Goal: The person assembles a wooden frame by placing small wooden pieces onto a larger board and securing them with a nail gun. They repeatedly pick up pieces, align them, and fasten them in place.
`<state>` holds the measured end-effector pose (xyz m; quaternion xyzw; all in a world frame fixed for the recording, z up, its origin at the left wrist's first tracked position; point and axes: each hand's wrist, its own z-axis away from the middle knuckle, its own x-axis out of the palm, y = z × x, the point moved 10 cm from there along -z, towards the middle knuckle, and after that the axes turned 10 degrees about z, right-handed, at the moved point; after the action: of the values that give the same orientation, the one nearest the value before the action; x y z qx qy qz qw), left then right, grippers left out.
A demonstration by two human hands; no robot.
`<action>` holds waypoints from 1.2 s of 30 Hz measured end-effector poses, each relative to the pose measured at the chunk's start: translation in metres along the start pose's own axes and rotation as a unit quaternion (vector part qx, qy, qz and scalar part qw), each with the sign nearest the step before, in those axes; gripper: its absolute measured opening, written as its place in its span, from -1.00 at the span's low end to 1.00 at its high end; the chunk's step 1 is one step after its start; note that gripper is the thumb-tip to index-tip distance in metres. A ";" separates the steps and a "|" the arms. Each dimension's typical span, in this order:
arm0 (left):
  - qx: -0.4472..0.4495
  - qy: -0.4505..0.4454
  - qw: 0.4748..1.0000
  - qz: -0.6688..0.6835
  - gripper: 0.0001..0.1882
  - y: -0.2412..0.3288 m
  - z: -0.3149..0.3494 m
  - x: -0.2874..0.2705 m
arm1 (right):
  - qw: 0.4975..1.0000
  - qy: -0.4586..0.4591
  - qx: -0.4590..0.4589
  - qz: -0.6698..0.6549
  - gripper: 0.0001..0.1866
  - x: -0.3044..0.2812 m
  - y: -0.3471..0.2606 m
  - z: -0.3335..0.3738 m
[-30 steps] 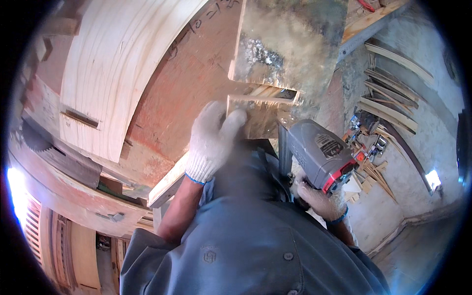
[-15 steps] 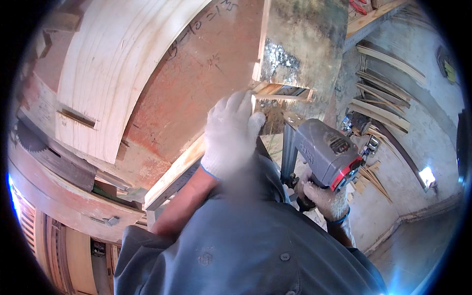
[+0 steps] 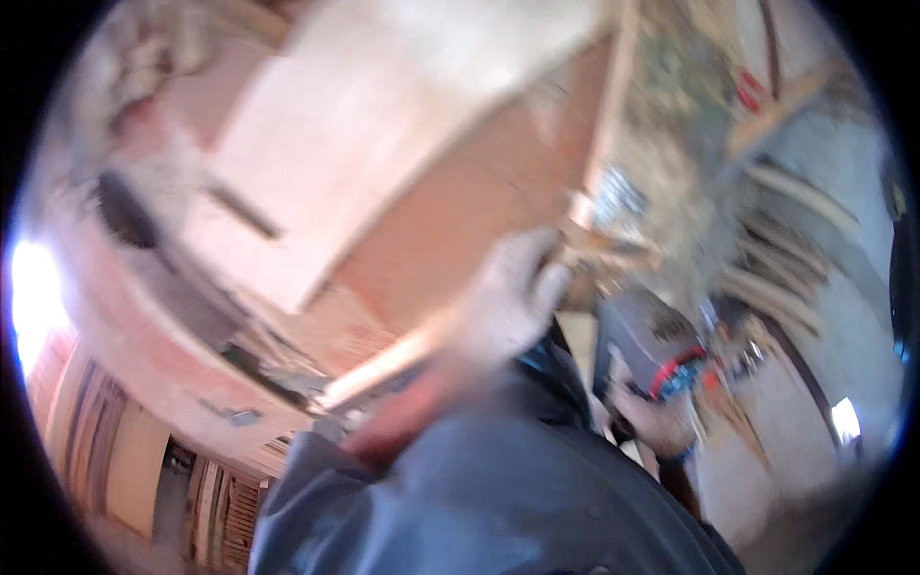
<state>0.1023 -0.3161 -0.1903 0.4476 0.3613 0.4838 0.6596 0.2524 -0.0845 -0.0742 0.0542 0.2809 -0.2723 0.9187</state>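
The picture is smeared by motion. My gloved left hand (image 3: 506, 305) is closed at the near end of a wooden frame (image 3: 613, 253), its thumb on the side towards the tool. My gloved right hand (image 3: 654, 420) wraps round the handle of a grey and red nail gun (image 3: 644, 335), close to my body on the right. The nail gun's nose lies near the frame's near end; whether they touch is blurred. A stained board (image 3: 671, 163) extends away from the frame.
A pale plywood sheet (image 3: 355, 125) with a slot lies on the reddish bench top (image 3: 470, 182). A circular saw blade (image 3: 125, 211) stands at the left. Curved wood strips (image 3: 791, 244) lie on the floor at right. Red-handled pliers (image 3: 749, 89) sit at the far right.
The whole view has swung, so the bench and boards appear shifted right and down. Both hands keep their holds; the nail gun appears lower and nearer my body.
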 end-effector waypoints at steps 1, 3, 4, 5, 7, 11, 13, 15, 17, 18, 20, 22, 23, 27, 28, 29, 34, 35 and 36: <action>-0.041 0.042 0.996 0.062 -0.60 0.002 0.006 -0.008 | 1.000 -0.002 0.024 -0.012 -0.64 -0.001 0.010 -0.005; -0.056 0.024 0.995 0.080 -0.63 -0.014 0.005 -0.011 | 0.994 -0.006 0.034 -0.108 -0.66 -0.003 -0.007 -0.027; 0.070 0.028 0.996 -0.038 -0.63 -0.009 0.020 0.010 | 0.988 -0.020 0.042 -0.144 -0.67 -0.009 -0.019 -0.033; 0.004 0.033 0.999 0.026 -0.63 -0.003 0.018 0.012 | 0.984 -0.040 0.034 -0.171 -0.68 -0.008 -0.033 -0.042; 0.026 0.030 0.999 0.030 -0.68 -0.004 0.021 0.028 | 0.974 -0.075 0.031 -0.211 -0.70 -0.010 -0.060 -0.050; 0.098 0.031 0.995 0.013 -0.72 0.020 0.020 0.034 | 0.969 -0.100 0.004 -0.224 -0.74 -0.014 -0.086 -0.055; 0.071 0.093 0.993 0.028 -0.71 0.002 0.023 0.021 | 0.972 -0.115 -0.024 -0.205 -0.76 -0.018 -0.097 -0.052; 0.054 0.127 0.990 0.031 -0.70 -0.011 0.019 0.016 | 0.972 -0.119 -0.038 -0.198 -0.78 -0.022 -0.095 -0.048; 0.045 0.145 0.988 0.014 -0.69 -0.019 0.014 0.012 | 0.972 -0.125 -0.055 -0.193 -0.80 -0.025 -0.097 -0.049; 0.046 0.145 0.988 0.014 -0.69 -0.019 0.012 0.014 | 0.972 -0.121 -0.058 -0.191 -0.81 -0.028 -0.093 -0.049; 0.045 0.144 0.989 0.009 -0.68 -0.020 0.011 0.014 | 0.971 -0.123 -0.073 -0.189 -0.83 -0.031 -0.089 -0.047; 0.038 0.164 0.985 0.028 -0.67 -0.019 0.012 0.010 | 0.972 -0.121 -0.080 -0.186 -0.85 -0.035 -0.085 -0.047; 0.033 0.174 0.983 0.036 -0.67 -0.018 0.013 0.006 | 0.971 -0.124 -0.082 -0.185 -0.86 -0.036 -0.083 -0.046; 0.032 0.202 0.978 0.052 -0.66 -0.027 0.014 0.005 | 0.972 -0.128 -0.083 -0.180 -0.90 -0.036 -0.076 -0.043; 0.032 0.208 0.976 0.049 -0.66 -0.037 0.013 0.006 | 0.972 -0.132 -0.082 -0.178 -0.90 -0.034 -0.075 -0.043; 0.035 0.210 0.976 0.046 -0.66 -0.036 0.012 0.007 | 0.971 -0.133 -0.083 -0.178 -0.91 -0.034 -0.072 -0.042; 0.002 0.219 0.973 0.071 -0.63 -0.032 0.011 0.003 | 0.968 -0.133 -0.085 -0.194 -0.94 -0.029 -0.056 -0.041; -0.010 0.220 0.973 0.075 -0.62 -0.035 0.013 0.003 | 0.967 -0.128 -0.091 -0.199 -0.94 -0.027 -0.054 -0.040; 0.002 0.232 0.970 0.071 -0.60 -0.031 0.018 0.002 | 0.963 -0.101 -0.098 -0.228 -0.90 -0.029 -0.052 -0.037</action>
<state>0.1293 -0.3229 -0.2138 0.3492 0.4723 0.6195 0.5208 0.1864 -0.1054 -0.0867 -0.1293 0.2169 -0.4500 0.8566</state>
